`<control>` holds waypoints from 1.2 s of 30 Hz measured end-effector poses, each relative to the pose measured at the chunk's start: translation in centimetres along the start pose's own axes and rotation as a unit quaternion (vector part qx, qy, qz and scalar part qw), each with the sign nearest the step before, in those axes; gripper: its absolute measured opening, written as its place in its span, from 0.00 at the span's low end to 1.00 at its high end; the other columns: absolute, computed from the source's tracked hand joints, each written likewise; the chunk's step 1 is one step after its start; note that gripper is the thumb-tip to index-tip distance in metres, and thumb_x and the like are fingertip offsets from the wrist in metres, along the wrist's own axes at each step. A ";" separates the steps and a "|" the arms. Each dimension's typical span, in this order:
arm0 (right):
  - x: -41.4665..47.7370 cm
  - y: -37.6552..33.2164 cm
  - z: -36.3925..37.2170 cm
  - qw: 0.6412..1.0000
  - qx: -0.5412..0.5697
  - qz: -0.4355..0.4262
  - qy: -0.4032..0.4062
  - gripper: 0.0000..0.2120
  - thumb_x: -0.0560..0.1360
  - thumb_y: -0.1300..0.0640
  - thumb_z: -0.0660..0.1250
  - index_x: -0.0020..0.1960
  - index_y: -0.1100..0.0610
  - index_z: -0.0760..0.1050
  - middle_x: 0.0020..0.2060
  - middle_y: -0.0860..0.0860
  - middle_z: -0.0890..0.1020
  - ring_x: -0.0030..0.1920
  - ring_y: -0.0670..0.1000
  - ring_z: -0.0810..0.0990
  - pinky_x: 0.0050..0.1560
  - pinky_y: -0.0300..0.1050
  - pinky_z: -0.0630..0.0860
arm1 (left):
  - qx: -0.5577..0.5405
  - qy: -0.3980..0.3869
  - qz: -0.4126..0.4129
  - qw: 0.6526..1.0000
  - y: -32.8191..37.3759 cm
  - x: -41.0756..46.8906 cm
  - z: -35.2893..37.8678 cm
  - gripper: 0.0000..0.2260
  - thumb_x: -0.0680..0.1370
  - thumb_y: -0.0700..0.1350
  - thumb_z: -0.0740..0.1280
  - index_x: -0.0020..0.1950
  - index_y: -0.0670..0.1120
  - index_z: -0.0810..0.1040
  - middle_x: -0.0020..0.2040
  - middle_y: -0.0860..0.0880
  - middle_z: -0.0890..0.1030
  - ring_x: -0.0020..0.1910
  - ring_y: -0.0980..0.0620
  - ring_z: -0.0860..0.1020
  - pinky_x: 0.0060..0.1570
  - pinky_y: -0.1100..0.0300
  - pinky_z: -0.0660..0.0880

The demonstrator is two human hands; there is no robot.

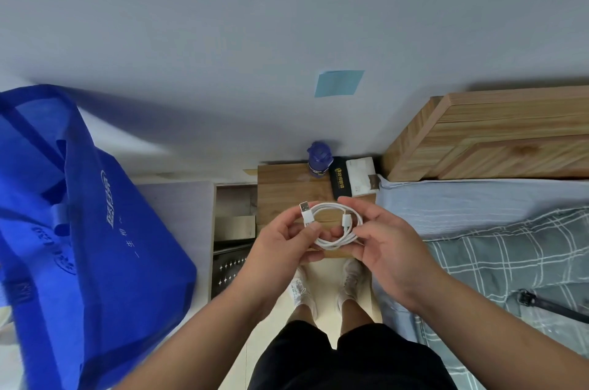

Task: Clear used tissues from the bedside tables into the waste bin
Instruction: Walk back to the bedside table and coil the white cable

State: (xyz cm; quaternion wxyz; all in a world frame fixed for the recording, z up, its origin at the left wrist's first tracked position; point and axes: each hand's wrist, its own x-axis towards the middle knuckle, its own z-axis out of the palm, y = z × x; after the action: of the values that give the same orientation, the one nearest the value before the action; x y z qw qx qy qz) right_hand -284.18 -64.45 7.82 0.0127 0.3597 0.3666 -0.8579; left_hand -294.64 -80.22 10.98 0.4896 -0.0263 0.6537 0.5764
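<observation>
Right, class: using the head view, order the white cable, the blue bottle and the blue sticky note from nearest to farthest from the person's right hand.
From the right hand:
1. White cable, coiled, held in both hands.
2. Blue bottle, at the back of the bedside table.
3. Blue sticky note, up on the wall above.

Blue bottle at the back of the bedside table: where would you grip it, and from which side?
Grip the blue bottle around its body, below the lid, coming from the front left over bare bedside table. It stands upright against the wall, and a black case sits close on its right, so that side looks crowded.
</observation>
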 end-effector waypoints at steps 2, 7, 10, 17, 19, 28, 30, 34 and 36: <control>-0.1 0.4 -0.1 0.990 -0.137 -0.029 0.022 0.27 0.63 0.57 0.76 0.62 0.44 0.83 0.57 0.56 0.87 0.58 0.58 0.87 0.60 0.58 0.83 | 0.005 0.009 0.006 1.000 -0.1 -0.1 0.1 0.11 0.85 0.43 0.69 0.64 0.55 0.84 0.55 0.48 0.90 0.56 0.47 0.88 0.59 0.49 0.85; -0.1 0.6 0.7 0.941 -0.296 -0.112 0.120 0.18 0.73 0.57 0.72 0.55 0.35 0.83 0.46 0.40 0.87 0.45 0.46 0.88 0.40 0.44 0.86 | -0.001 0.040 0.008 0.999 -0.9 -0.3 0.8 0.10 0.84 0.41 0.70 0.61 0.54 0.86 0.52 0.46 0.90 0.53 0.44 0.88 0.54 0.52 0.86; -0.4 0.5 0.8 0.923 -0.337 -0.136 0.125 0.15 0.75 0.52 0.65 0.55 0.35 0.81 0.43 0.41 0.87 0.37 0.46 0.87 0.30 0.40 0.82 | 0.008 0.075 0.011 0.997 -1.0 -0.2 1.0 0.10 0.83 0.41 0.70 0.56 0.55 0.87 0.50 0.43 0.89 0.49 0.43 0.88 0.46 0.59 0.86; 0.7 0.6 0.1 0.967 -0.240 -0.032 0.078 0.16 0.73 0.53 0.73 0.58 0.39 0.76 0.44 0.54 0.88 0.29 0.50 0.81 0.27 0.45 0.75 | -0.007 0.086 -0.010 0.996 -1.7 0.0 0.5 0.16 0.84 0.43 0.70 0.46 0.64 0.90 0.48 0.44 0.89 0.41 0.51 0.87 0.41 0.62 0.85; 1.0 0.5 -0.2 0.980 -0.186 0.014 0.066 0.20 0.70 0.52 0.76 0.61 0.46 0.77 0.47 0.56 0.89 0.31 0.51 0.80 0.27 0.44 0.74 | -0.022 0.083 -0.025 0.996 -1.8 0.3 0.2 0.14 0.84 0.44 0.70 0.47 0.62 0.90 0.49 0.43 0.89 0.41 0.50 0.86 0.42 0.61 0.85; 3.8 3.5 -1.8 0.985 -0.091 0.089 0.117 0.14 0.80 0.67 0.68 0.63 0.57 0.79 0.39 0.59 0.86 0.35 0.52 0.83 0.37 0.44 0.81 | -0.010 0.043 -0.074 0.996 -4.3 3.8 -1.8 0.14 0.86 0.40 0.65 0.64 0.56 0.84 0.56 0.47 0.89 0.48 0.53 0.86 0.44 0.62 0.85; 5.5 4.9 -2.4 0.980 -0.090 0.102 0.144 0.11 0.80 0.66 0.70 0.62 0.59 0.80 0.39 0.58 0.87 0.37 0.51 0.84 0.41 0.43 0.83 | 0.001 0.053 -0.076 0.996 -5.4 5.7 -2.1 0.15 0.86 0.39 0.66 0.63 0.57 0.84 0.55 0.48 0.89 0.47 0.54 0.87 0.44 0.62 0.85; 10.9 8.6 -4.8 0.970 -0.078 0.129 0.192 0.09 0.79 0.65 0.72 0.60 0.61 0.82 0.44 0.59 0.87 0.42 0.52 0.86 0.46 0.45 0.85 | 0.002 0.142 -0.079 0.987 -9.5 11.4 -2.8 0.12 0.83 0.38 0.71 0.63 0.52 0.81 0.53 0.47 0.88 0.44 0.54 0.87 0.38 0.61 0.85; 14.2 10.9 -6.6 0.965 -0.080 0.135 0.211 0.09 0.79 0.65 0.72 0.59 0.61 0.83 0.47 0.61 0.87 0.44 0.53 0.87 0.45 0.44 0.86 | 0.001 0.173 -0.094 0.980 -12.4 15.0 -3.3 0.10 0.81 0.39 0.73 0.63 0.47 0.81 0.53 0.46 0.89 0.44 0.52 0.87 0.36 0.62 0.83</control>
State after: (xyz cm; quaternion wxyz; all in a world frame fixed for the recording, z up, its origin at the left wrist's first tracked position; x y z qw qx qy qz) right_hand -287.59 -64.81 -10.98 0.0797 0.5769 0.3765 -0.7205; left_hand -297.00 -79.05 -8.59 0.4217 -0.1867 0.7233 0.5140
